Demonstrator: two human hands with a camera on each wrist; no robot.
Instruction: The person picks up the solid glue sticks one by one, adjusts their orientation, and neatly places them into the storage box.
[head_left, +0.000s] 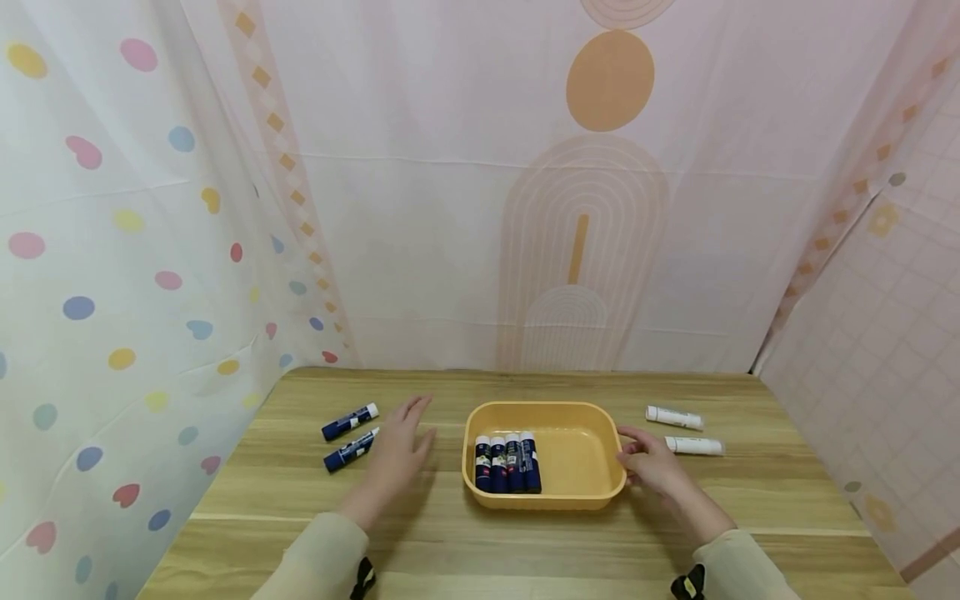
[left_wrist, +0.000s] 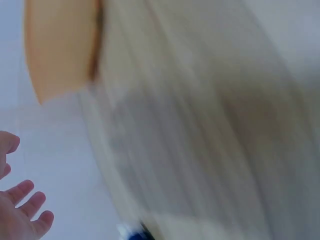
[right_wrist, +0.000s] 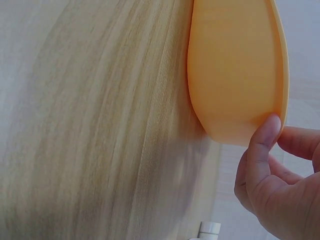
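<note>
- Left hand: fingers spread and mostly extended, grip wide, holding nothing. Just right of two loose navy tubes; contact with the nearer one, can't tell.
- Right hand: narrow pinch on the right-end rim of the yellow tray, thumb and fingers on it.
- Tray: on the wood table, between the hands.
- Four navy tubes: side by side in tray's left half.
- Two white tubes: on table, beyond and right of right hand.

head: bright, soft shadow below tray | left wrist: blurred, probably motion | right wrist: clearer
</note>
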